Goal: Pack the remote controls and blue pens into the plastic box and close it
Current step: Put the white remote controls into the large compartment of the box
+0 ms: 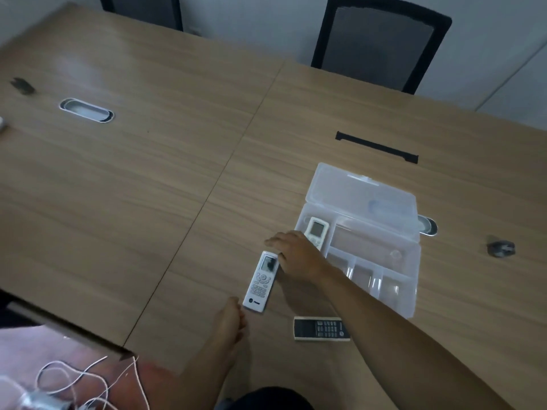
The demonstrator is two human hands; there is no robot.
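The clear plastic box (393, 294) stands open right of centre, its lid (355, 196) folded back flat. One white remote (317, 229) lies in the box's far-left compartment. A second white remote (262, 281) lies flat on the table left of the box. My right hand (299, 257) reaches across from the right, fingers spread over that remote's top end and thumb at its top right corner. My left hand (229, 324) rests on the table with its fingertips just beside the remote's lower end. A dark remote (321, 328) lies near the front, partly under my right forearm. No pens are in view.
A black strip (376, 147) lies on the table behind the box. A small dark object (500, 248) sits to the right, a cable grommet (85, 110) at the far left. Two black chairs (381, 42) stand beyond the far edge. White cables (88, 377) lie below the table's near-left edge.
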